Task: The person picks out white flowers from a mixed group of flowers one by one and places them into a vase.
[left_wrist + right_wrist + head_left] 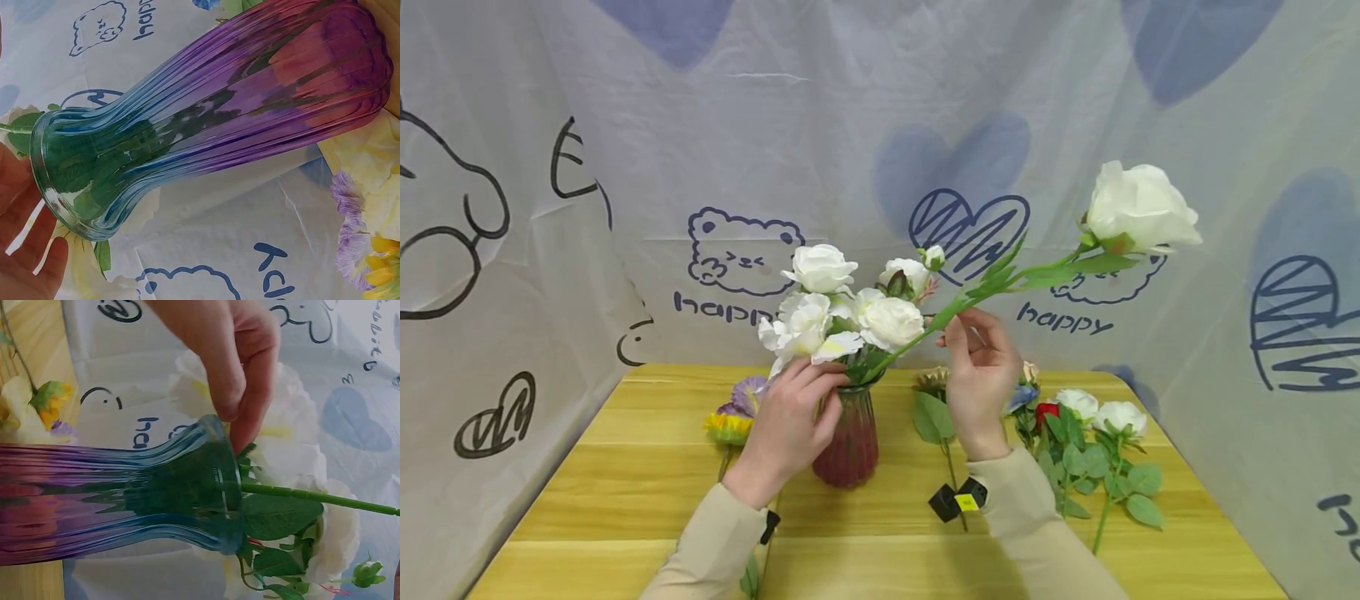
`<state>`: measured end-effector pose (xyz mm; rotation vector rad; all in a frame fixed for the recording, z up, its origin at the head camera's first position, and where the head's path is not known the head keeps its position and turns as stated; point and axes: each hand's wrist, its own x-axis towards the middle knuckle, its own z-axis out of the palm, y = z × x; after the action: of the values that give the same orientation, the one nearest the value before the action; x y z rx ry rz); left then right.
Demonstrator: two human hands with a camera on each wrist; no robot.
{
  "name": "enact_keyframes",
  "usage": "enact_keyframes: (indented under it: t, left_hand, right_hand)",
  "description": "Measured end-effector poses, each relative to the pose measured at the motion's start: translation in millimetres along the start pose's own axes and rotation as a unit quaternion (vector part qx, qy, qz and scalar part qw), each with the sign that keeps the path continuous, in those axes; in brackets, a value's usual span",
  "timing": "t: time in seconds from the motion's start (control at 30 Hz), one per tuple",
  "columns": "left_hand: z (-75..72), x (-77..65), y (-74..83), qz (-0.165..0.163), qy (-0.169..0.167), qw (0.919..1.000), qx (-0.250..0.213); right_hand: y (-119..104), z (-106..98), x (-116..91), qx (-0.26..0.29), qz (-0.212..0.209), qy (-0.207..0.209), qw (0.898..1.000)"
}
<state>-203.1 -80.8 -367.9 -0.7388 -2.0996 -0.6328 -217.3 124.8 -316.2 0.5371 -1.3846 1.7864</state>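
A ribbed glass vase (pixel 847 450), blue-green at the mouth and purple-red below, stands upright and holds several white flowers (pixel 891 321). My right hand (pixel 985 375) pinches the green stem (pixel 947 312) of a long white rose (pixel 1138 208) between thumb and fingers. That rose leans out to the right, and in the right wrist view its stem (pixel 325 499) runs into the vase mouth. My left hand (pixel 792 417) rests at the vase rim (pixel 47 181) beneath the white blooms, its fingers loosely extended; the exact contact is partly hidden by flowers.
Right of the vase, white roses (pixel 1120 417), a red flower (pixel 1048 412) and a leafy brown flower (pixel 932 382) lie on the wooden table (pixel 880 550). A yellow flower (pixel 727 428) and a purple one (pixel 747 396) lie to the left. A printed curtain (pixel 850 125) hangs behind.
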Motion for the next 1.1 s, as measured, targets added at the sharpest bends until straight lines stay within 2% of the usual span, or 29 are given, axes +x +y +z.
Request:
enact_keyframes:
  t: [0.13, 0.4, 0.67, 0.93, 1.1]
  left_hand:
    - [-0.9, 0.6, -0.2, -0.004, -0.007, 1.0, 0.005]
    - [-1.0, -0.1, -2.5, -0.015, -0.007, 0.9998, 0.011]
    - [-0.8, -1.0, -4.1, -0.013, 0.008, 0.9998, 0.011]
    - [-0.1, -2.2, -4.5, -0.013, 0.009, 0.9997, 0.019]
    - [-0.3, -2.6, -3.9, -0.021, 0.005, 0.9995, 0.022]
  right_hand:
    - [2.5, 4.3, -3.6, -0.018, -0.015, -0.02, 1.0]
    - [12.9, 14.6, -14.0, -0.097, -0.041, -0.058, 0.993]
    - [19.1, 19.7, -21.8, -0.122, -0.033, -0.099, 0.987]
    - [19.1, 19.7, -23.7, -0.17, -0.032, -0.15, 0.973]
    - [19.1, 19.2, -22.1, -0.245, -0.034, -0.189, 0.95]
